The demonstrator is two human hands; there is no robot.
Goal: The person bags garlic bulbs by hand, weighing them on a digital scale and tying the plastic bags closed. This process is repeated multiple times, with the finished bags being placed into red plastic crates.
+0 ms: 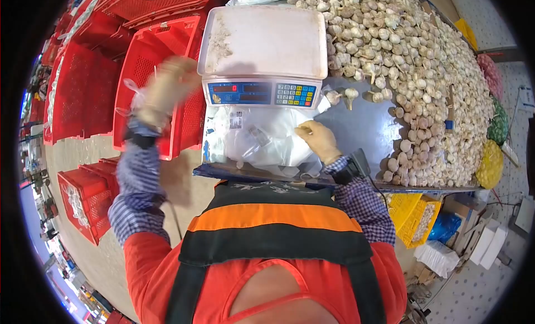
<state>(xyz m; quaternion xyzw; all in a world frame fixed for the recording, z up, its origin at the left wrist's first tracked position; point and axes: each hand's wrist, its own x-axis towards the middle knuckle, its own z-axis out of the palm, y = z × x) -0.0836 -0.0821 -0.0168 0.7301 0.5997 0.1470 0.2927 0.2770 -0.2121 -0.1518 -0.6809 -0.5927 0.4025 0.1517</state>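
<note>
My left hand [167,90], smeared by motion, is over a red crate [189,120] beside the scale's left edge; its fingers cannot be made out. A strip of white plastic [132,88] shows just left of that hand. In front of the scale [262,42], my right hand [319,141] hovers at or on the right edge of clear plastic bags [262,137]. Its fingers are curled together, and what they pinch, if anything, is hidden. The scale's plate bears only dirt specks, and its display shows a red digit. Loose garlic bulbs [350,95] lie right of the scale.
A large heap of garlic [401,45] covers the table's right side. Red crates [86,90] stand at the left, with smaller ones [92,196] on the floor. Filled net sacks [490,163] line the far right. Yellow crates [412,215] sit below the table's front edge [434,189].
</note>
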